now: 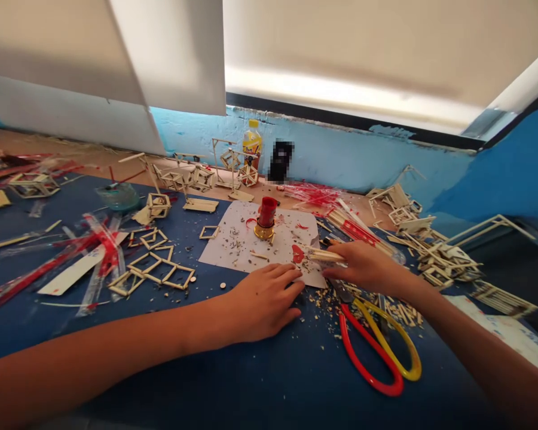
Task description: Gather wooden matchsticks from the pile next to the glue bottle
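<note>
My left hand [266,301] lies palm down at the near edge of a white paper sheet [215,254], its fingers stretched out and holding nothing. My right hand [370,266] is closed around a small bundle of thin wooden sticks [325,255], whose ends point left over the paper. Just below that hand rest scissors [372,349] with one red and one yellow handle; the hand partly hides their blades. On the sheet stands a red candle [268,212] in a gold-coloured holder [264,230], with dark burnt bits and red scraps around it.
Square stick frames [161,269] and a clear glass bowl [118,196] are on the left. Stick models [197,176] and a yellow-capped drink bottle [252,143] line the wall. More stick frames [448,257] pile up at right. Red plastic wrappers [311,194] lie behind the paper.
</note>
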Tool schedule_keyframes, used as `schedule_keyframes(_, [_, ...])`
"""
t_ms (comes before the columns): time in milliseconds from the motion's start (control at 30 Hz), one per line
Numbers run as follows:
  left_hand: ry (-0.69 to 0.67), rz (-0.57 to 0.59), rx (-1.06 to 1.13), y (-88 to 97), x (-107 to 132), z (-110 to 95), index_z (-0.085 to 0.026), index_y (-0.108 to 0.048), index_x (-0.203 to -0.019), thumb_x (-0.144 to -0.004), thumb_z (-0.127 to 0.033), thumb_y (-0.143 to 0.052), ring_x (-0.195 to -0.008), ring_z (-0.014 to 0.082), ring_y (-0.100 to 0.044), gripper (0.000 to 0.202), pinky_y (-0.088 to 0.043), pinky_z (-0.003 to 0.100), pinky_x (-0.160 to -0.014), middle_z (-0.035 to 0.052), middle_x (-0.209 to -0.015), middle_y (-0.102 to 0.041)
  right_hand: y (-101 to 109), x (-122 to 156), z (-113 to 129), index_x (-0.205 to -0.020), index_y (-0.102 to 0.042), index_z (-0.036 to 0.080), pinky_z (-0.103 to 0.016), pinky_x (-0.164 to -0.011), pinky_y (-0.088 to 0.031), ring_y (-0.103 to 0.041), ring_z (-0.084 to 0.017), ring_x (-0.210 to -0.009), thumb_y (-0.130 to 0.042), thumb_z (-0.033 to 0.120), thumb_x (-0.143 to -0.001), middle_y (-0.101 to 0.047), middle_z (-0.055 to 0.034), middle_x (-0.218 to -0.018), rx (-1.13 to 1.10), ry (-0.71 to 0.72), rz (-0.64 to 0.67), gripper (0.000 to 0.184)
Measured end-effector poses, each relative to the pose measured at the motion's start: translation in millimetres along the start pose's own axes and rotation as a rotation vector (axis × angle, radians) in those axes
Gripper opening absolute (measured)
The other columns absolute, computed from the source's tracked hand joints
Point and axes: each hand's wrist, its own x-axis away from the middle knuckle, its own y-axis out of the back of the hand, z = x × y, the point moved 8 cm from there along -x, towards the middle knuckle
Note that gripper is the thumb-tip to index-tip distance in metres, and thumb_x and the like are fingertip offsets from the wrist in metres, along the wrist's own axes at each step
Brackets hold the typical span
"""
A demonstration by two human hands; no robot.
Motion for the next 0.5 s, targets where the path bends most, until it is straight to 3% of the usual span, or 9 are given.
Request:
schedule_keyframes(100, [-0.015,-0.003,0.036,-0.6,1.6,-0.7,-0.01,-0.056,-0.136,-0.101,-0.04,-0.053,-0.137,0.0347,-0.051,0.046,-0.042,0.047,-0.114,0.0186,-0.144,-0.056,10.3,7.9,-4.3,-0.087,-0.075,0.026,-0.027,-0.055,-0.04,-0.06,-0.017,-0.062,-0.061,0.051,-0.093,-0.07,-0.0003,-0.073,0.001,-0.064,-0.035,0.029])
schedule_keyframes(200, [-0.024,0.001,0.077,-1.0,2.9,-0.7,-0.011,-0.055,-0.137,-0.103,-0.042,-0.049,-0.137,0.0338,-0.05,0.047,-0.042,0.047,-0.114,0.0173,-0.145,-0.056,50.7,8.0,-29.7,-0.089,-0.074,0.022,-0.027,-0.049,-0.036,-0.056,-0.017,-0.055,-0.054,0.058,-0.095,-0.065,-0.0012,-0.063,0.049,-0.201,-0.182,0.041])
schedule_keyframes(300, [-0.049,0.011,0.111,-2.4,2.8,-3.7,-0.012,-0.056,-0.136,-0.102,-0.042,-0.05,-0.135,0.0324,-0.052,0.046,-0.042,0.046,-0.114,0.0159,-0.143,-0.057,92.4,-7.4,-52.2,-0.095,-0.075,0.019,-0.029,-0.054,-0.039,-0.059,-0.019,-0.061,-0.061,0.048,-0.092,-0.066,-0.0037,-0.066,0.151,-0.288,-0.271,0.032])
schedule_keyframes(367, [-0.089,0.019,0.13,-2.8,3.1,-8.8,-0.012,-0.054,-0.137,-0.101,-0.04,-0.052,-0.133,0.0315,-0.053,0.046,-0.043,0.045,-0.113,0.0159,-0.142,-0.057,107.3,-23.9,-58.9,-0.091,-0.076,0.019,-0.03,-0.056,-0.037,-0.058,-0.019,-0.061,-0.061,0.044,-0.091,-0.065,-0.0043,-0.064,0.224,-0.314,-0.251,0.029])
schedule_keyframes(500, [-0.212,0.011,0.156,0.9,8.5,-21.3,-0.01,-0.052,-0.138,-0.101,-0.035,-0.054,-0.132,0.03,-0.054,0.044,-0.043,0.042,-0.113,0.015,-0.141,-0.06,115.9,-37.1,-60.3,-0.093,-0.079,0.025,-0.033,-0.056,-0.033,-0.056,-0.02,-0.062,-0.06,0.036,-0.087,-0.069,-0.0073,-0.069,0.389,-0.369,-0.17,0.023])
